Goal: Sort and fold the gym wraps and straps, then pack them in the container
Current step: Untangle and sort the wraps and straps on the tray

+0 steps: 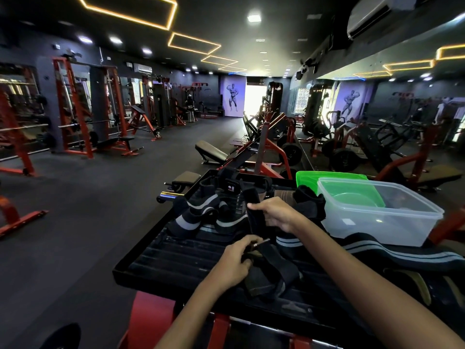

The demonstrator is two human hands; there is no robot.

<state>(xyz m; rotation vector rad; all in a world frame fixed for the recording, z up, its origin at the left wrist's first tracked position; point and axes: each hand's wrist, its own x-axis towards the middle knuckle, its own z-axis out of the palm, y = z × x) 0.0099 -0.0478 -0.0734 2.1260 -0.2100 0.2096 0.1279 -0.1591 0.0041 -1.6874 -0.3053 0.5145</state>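
I work on a black ribbed platform [161, 258] with a raised rim, set on red steel legs, filling the lower middle of the frame. Around it is a dark gym: black floor, red weight racks along the left, benches and plate machines through the centre and right, orange light strips on the ceiling, 2 posters of a posing figure on the far wall, 1 of them possibly a mirror reflection.

My left hand [232, 265] is curled closed around the buckle end of 1 black strap [274, 267], low in the centre. My right hand [275, 215], just above it, pinches the other end of the same strap between thumb and fingers.

A heap of black wraps with grey stripes [201, 215] lies at the upper left of the platform; I cannot count them. 1 striped band [392, 250] trails off to the right. 1 clear plastic container [382, 217] stands at the right, open, with 1 green lid [327, 176] propped behind it.
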